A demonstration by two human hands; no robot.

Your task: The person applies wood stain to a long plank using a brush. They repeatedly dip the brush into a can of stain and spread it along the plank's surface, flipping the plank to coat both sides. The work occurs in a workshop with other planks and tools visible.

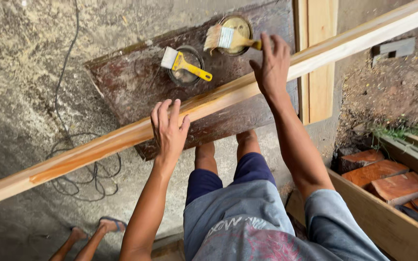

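While the long wooden plank runs from lower left to upper right of the frame, the left hand rests spread on it at centre, and the right hand, higher right, grips a paintbrush over 1 tin.

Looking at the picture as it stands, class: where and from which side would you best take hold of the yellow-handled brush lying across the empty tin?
Probably by the yellow handle of the brush, coming from the lower right. The handle juts out past the tin rim with free space around it, while the bristles point up and left. The left hand rests on the long plank, nearest it.
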